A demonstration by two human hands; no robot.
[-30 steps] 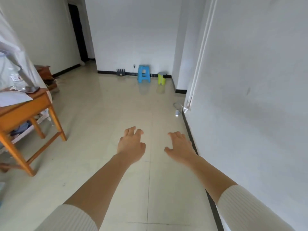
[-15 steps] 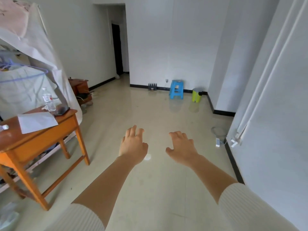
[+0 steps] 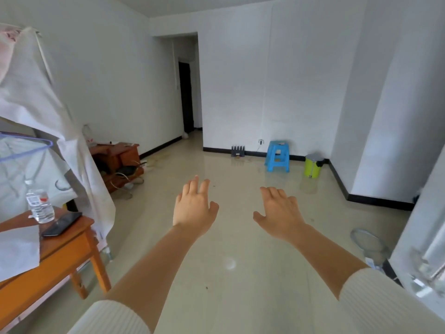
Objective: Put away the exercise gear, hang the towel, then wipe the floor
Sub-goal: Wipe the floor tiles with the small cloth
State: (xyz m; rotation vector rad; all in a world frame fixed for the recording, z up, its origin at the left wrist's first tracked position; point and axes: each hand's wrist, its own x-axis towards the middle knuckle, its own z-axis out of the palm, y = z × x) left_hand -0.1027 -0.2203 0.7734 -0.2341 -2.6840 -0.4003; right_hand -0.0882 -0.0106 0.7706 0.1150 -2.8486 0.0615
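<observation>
A white-walled room fills my view, and its glossy beige floor (image 3: 228, 297), the part of the task I can see, runs from under me out to the far wall at 12 o'clock. Over it I hold both hands out, palms down, side by side but apart. The left hand (image 3: 193, 209) and the right hand (image 3: 280, 213) are both open, fingers loosely spread, gripping nothing. I cannot pick out a towel or exercise gear for certain.

At 8 o'clock stands an orange wooden worktop (image 3: 72, 235) carrying a water bottle (image 3: 39, 204), a dark phone (image 3: 61, 224) just beside it, and a sheet of paper (image 3: 18, 249). A white cloth (image 3: 36, 97) hangs behind the worktop at 10 o'clock, with a low brown cabinet (image 3: 118, 155) beyond it. A dark doorway (image 3: 186, 97) opens at 11 o'clock. Against the far wall at 1 o'clock sits a blue stool (image 3: 277, 156), and a lime bin (image 3: 313, 166) stands near it to the right. At 4 o'clock a grey hoop (image 3: 368, 239) lies on the floor; I cannot tell what it is.
</observation>
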